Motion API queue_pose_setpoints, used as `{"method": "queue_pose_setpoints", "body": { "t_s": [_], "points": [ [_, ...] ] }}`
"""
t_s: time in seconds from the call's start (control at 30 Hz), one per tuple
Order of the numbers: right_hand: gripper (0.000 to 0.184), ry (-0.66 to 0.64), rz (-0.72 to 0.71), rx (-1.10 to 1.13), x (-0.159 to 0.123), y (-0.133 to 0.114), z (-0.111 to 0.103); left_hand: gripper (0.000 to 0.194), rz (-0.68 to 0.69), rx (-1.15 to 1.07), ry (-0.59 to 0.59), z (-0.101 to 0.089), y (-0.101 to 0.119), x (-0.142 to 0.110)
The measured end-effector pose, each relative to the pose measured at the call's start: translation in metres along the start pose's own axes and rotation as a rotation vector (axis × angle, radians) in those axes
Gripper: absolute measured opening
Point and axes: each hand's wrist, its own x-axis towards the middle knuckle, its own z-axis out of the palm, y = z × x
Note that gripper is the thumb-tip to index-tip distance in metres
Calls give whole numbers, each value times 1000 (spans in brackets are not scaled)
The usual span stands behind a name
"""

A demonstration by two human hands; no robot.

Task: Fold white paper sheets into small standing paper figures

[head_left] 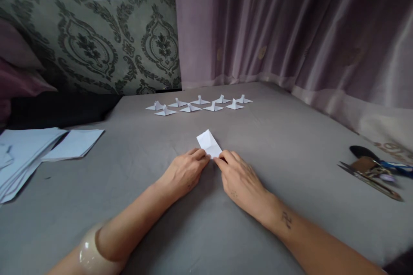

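A small folded piece of white paper (209, 143) lies on the grey cloth surface in front of me, with crease lines across it. My left hand (187, 167) has its fingers closed at the paper's near left edge. On the near right corner, my right hand (238, 172) pinches the paper between thumb and fingers. Both fingertips nearly meet at the near edge and hide part of it. Beyond the hands stand several folded white paper figures (213, 107) in two loose rows, each with a raised middle and flat pointed sides.
Stacked white paper sheets (26, 150) lie at the left, beside a smaller stack of cut sheets (75, 144). Scissors (371, 180) and other small items rest at the right. A purple curtain (238, 30) and a patterned wall (122, 43) border the far side.
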Motion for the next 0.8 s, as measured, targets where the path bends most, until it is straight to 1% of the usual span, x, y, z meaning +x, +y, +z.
{"method": "queue_pose_setpoints", "body": {
  "t_s": [0.17, 0.3, 0.33, 0.4, 0.5, 0.57, 0.63, 0.7, 0.77, 0.8],
  "points": [
    [31, 0, 31, -66, -2, 5, -5, 30, -57, 126, -39, -9, 2, -2],
    [21, 87, 60, -19, 0, 14, 0, 26, -83, 122, -28, -10, 2, -2],
    [17, 120, 82, 8, 2, 16, 2, 26, -88, 107, -9, -9, 1, -2],
    [16, 195, 171, 78, 8, 20, 7, 27, -85, 75, 38, -6, 0, -2],
    [20, 295, 297, 192, 17, 22, 13, 28, -63, 52, 101, 0, -2, -2],
    [29, 305, 302, 239, 22, 21, 15, 28, -57, 49, 127, 3, -3, -3],
    [33, 308, 292, 277, 26, 20, 17, 27, -55, 47, 144, 4, -4, -3],
    [36, 348, 303, 313, 29, 20, 18, 25, -48, 46, 153, 5, -5, -3],
    [31, 371, 287, 350, 30, 21, 19, 23, -48, 54, 176, 6, -5, -3],
    [25, 360, 260, 369, 31, 22, 19, 22, -62, 64, 205, 6, -5, -2]
  ]
}}
